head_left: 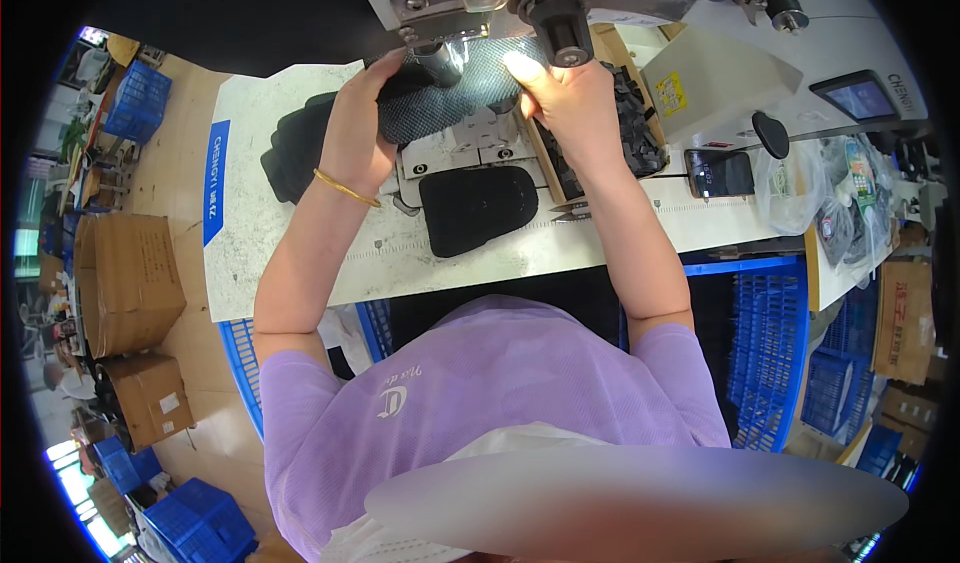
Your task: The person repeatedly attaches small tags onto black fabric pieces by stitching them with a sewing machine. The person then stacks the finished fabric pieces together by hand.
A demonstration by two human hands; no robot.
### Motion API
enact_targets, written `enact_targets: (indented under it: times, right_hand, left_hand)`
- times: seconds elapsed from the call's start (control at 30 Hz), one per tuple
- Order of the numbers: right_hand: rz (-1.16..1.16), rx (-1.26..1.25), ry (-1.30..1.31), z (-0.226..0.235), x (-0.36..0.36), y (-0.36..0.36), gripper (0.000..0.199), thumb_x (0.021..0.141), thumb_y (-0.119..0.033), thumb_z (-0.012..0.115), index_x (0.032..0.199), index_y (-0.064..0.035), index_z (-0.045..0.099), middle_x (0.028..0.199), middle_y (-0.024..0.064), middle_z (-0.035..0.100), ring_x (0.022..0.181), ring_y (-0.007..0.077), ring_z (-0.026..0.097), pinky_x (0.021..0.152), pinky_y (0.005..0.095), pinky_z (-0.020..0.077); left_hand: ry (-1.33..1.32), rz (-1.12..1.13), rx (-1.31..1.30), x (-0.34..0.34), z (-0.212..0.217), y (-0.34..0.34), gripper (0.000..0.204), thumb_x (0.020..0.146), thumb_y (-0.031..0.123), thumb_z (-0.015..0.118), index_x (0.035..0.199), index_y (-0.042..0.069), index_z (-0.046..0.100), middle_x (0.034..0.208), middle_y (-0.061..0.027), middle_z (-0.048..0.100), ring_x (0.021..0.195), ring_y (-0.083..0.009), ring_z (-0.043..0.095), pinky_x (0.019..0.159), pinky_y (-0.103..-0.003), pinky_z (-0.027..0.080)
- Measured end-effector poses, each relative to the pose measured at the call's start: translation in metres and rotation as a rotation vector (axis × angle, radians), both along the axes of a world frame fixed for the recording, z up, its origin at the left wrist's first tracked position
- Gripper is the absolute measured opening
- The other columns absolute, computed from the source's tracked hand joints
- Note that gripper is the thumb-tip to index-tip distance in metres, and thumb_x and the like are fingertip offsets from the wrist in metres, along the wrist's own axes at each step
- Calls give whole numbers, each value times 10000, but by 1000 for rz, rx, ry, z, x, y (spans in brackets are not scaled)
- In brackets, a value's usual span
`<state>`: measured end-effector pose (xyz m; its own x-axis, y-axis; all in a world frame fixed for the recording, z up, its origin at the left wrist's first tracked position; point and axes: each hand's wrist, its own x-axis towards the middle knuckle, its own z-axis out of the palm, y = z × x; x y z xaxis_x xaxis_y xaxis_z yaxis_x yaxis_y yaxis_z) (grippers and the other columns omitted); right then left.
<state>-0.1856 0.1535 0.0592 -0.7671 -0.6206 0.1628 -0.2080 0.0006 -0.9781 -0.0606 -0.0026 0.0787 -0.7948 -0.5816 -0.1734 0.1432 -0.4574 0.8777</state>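
Under the lit head of a sewing machine, a dark mesh fabric piece is held between my two hands. My left hand, with a gold bangle at the wrist, grips its left edge; some fingers are hidden under or behind the fabric. At the right edge my right hand pinches it, thumb on top and the other fingers curled. Closer to me on the white table lies a black rounded fabric pad. A stack of black fabric pieces rests left of my left hand.
A cardboard box of small black pieces stands beside my right forearm, with thread snips near it. Further right are a phone and plastic bags. Blue crates sit below the table edge; cartons stand left.
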Motion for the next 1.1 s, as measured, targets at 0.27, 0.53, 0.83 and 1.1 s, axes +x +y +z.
enact_targets:
  times: [0.27, 0.53, 0.83, 1.1]
  right_hand:
    - [-9, -334, -155, -9, -11, 16, 273, 917, -215, 578, 1062, 16, 584, 571, 29, 558, 459, 48, 450, 434, 193, 307]
    - [-171, -10, 137, -47, -63, 44, 176, 872, -176, 594, 925, -14, 642, 627, 22, 607, 535, 67, 507, 513, 214, 395]
    - [-168, 621, 649, -94, -65, 43, 118, 766, -139, 660, 851, -67, 620, 826, 71, 622, 807, 271, 618, 692, 376, 472]
    - [-142, 649, 636, -92, -59, 39, 108, 800, -132, 645, 849, -45, 604, 854, 104, 613, 815, 298, 608, 712, 392, 463]
  left_hand:
    - [76, 74, 77, 1, -13, -15, 233, 944, 197, 481, 1068, 33, 588, 990, -40, 633, 934, -155, 602, 866, -315, 496]
    - [38, -14, -249, -1, -20, -18, 248, 796, -7, 660, 1037, -19, 606, 969, -98, 651, 845, -175, 645, 772, -278, 536]
    - [-373, 717, -1817, 54, -58, -80, 482, 778, 154, 727, 1171, -32, 519, 1013, -138, 610, 921, -272, 589, 861, -346, 453]
    - [-320, -10, -1609, 64, -119, 23, 469, 696, 230, 775, 1030, -9, 548, 1010, -147, 501, 942, -318, 498, 837, -392, 426]
